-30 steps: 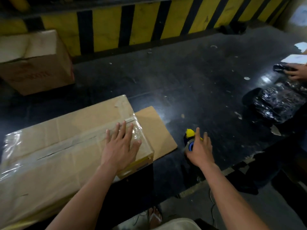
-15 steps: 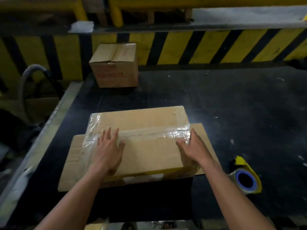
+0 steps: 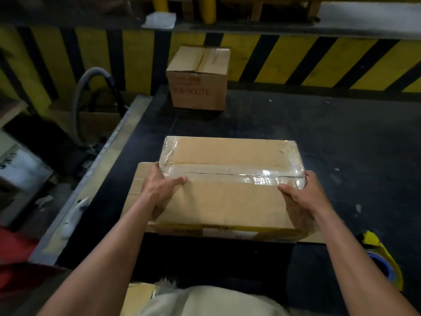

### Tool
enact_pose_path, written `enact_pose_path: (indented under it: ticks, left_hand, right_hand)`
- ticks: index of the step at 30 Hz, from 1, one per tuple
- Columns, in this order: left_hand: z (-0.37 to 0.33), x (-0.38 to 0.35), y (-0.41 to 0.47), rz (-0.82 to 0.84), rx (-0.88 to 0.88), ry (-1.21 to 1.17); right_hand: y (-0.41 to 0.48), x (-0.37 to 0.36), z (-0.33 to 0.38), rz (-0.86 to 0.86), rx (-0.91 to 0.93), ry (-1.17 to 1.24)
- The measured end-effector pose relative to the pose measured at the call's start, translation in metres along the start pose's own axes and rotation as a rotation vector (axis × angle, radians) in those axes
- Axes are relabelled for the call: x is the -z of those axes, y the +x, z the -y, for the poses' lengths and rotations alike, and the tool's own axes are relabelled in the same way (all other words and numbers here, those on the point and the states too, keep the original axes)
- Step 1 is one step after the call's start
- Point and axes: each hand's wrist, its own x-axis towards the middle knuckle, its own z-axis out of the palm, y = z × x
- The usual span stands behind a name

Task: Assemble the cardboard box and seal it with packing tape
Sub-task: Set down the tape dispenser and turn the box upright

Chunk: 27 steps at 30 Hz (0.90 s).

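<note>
I see the left hand (image 3: pixel 159 190) and right hand (image 3: pixel 300 198) grip a taped brown cardboard box (image 3: pixel 227 201) on a black table (image 3: pixel 341 133); a yellow-black striped wall (image 3: pixel 296 60) stands behind the box.

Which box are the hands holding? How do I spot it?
On the black table, find the flat cardboard sheet near the front. The wide box on it, crossed by shiny tape, is bigger than the small box by the striped wall.
</note>
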Motion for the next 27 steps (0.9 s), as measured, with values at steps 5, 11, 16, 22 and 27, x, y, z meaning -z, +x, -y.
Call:
enact_pose_path:
  ticks: [5,11,16,22,27]
  left_hand:
    - [-0.026,0.018,0.016,-0.092,-0.117,-0.102]
    - [-0.032,0.053,0.055,-0.134,-0.194,-0.143]
    - [-0.056,0.071,0.049,-0.157,-0.305,-0.156]
    - [-0.077,0.075,0.052,-0.030,-0.201,-0.550]
    - [-0.066,0.085,0.072,-0.056,-0.122,-0.528]
  right_hand:
    - [0.008,0.012,0.024,-0.003,0.074,0.064]
    - [0.014,0.023,0.069,-0.142,0.209,0.391]
    - [0.007,0.055,0.113,0.182,0.089,0.637]
    - [0.007,0.062,0.125,0.237,0.143,0.689]
    - [0.014,0.063,0.115,0.144,0.089,0.748]
